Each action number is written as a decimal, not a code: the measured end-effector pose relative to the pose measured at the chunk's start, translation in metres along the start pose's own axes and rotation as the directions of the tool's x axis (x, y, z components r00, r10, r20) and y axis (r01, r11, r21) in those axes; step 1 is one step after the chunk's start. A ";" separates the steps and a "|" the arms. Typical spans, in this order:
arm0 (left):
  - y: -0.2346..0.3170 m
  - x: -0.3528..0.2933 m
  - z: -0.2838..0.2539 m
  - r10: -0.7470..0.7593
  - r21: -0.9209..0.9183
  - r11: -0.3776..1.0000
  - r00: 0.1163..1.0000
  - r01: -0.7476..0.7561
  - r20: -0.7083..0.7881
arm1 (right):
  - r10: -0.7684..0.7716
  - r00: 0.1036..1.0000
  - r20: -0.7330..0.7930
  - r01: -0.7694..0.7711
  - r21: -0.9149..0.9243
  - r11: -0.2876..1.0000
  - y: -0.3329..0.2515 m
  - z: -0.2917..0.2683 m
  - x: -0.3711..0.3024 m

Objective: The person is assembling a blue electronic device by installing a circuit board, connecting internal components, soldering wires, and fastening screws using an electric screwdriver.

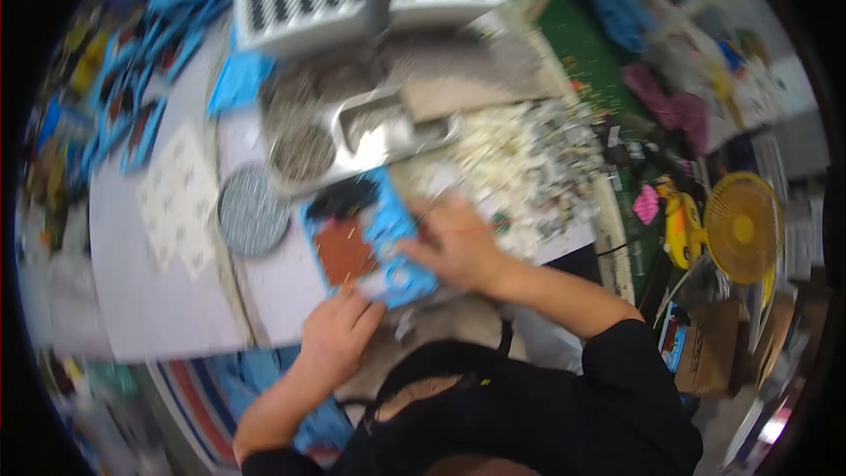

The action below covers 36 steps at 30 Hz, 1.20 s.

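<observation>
A bright blue plastic housing (381, 189) lies on the work table in front of me, slightly tilted. It holds a reddish-brown board (344, 251), a black part (344, 200) above that, and pale small parts along its right side. My left hand (339, 330) is closed at the housing's near edge, its fingertips pressed together there. Over the right side, my right hand (463, 242) has its thumb stretched across and its fingers curled; what they hold is blurred. A thin red wire (471, 230) shows against the right hand.
Beyond the housing stands a metal tray (304, 181) with compartments of small parts. A round grey dish (253, 211) sits to the left. Loose white parts (502, 150) are heaped at the right. More blue housings (141, 128) pile at far left; a yellow fan (743, 227) stands right.
</observation>
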<state>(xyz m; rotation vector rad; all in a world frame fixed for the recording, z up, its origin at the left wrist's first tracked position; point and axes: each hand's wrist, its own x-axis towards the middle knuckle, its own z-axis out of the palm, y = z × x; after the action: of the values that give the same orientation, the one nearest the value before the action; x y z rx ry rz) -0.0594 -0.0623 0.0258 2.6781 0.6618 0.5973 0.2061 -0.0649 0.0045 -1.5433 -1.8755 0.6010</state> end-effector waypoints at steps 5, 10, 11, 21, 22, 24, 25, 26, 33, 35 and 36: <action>0.002 0.004 0.012 -0.044 -0.065 0.997 0.997 0.048 0.066 | -0.052 0.999 0.015 0.052 0.000 0.999 0.002 -0.003 -0.006; -0.001 0.008 0.021 -0.106 -0.167 0.978 0.988 0.124 0.110 | -0.137 0.987 0.090 0.142 -0.059 0.988 0.011 0.001 0.008; 0.000 0.008 0.021 -0.114 -0.164 0.978 0.987 0.132 0.114 | -0.164 0.980 0.117 0.171 -0.060 0.983 0.011 -0.003 0.011; 0.017 0.029 0.023 -0.276 -0.354 0.911 0.951 0.211 -0.142 | -0.375 0.873 0.312 0.270 0.331 0.904 -0.012 -0.038 -0.016; 0.016 0.025 0.026 -0.170 -0.292 0.948 0.978 0.127 -0.125 | -0.459 0.809 0.366 0.318 0.385 0.866 -0.023 -0.036 -0.018; 0.017 0.016 0.032 -0.039 -0.205 0.979 0.995 0.019 -0.095 | -0.432 0.733 0.525 0.162 0.483 0.861 -0.027 -0.044 -0.022; 0.018 0.010 0.036 -0.015 -0.182 0.983 0.996 -0.001 -0.089 | -0.410 0.796 0.446 0.248 0.377 0.892 -0.028 -0.040 -0.019; 0.018 0.007 0.037 0.012 -0.157 0.987 0.997 -0.025 -0.080 | -0.397 0.847 0.353 0.320 0.258 0.912 -0.027 -0.033 -0.009; 0.005 -0.035 0.026 -0.257 -0.096 0.966 0.916 0.239 -0.307 | -0.401 0.880 0.256 0.444 -0.137 0.886 -0.042 0.016 -0.012; -0.001 -0.054 0.022 -0.431 -0.141 0.902 0.868 0.408 -0.246 | -0.393 0.890 0.233 0.430 -0.139 0.892 -0.053 0.030 -0.014; 0.001 -0.059 0.025 -0.424 -0.088 0.905 0.882 0.415 -0.207 | -0.400 0.888 0.225 0.436 -0.138 0.890 -0.056 0.034 -0.014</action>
<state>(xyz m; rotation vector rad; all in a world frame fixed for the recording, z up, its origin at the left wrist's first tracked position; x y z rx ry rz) -0.0948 -0.0977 -0.0142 2.3339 1.2362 0.7780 0.1448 -0.0890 0.0169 -1.1547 -2.3813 0.3931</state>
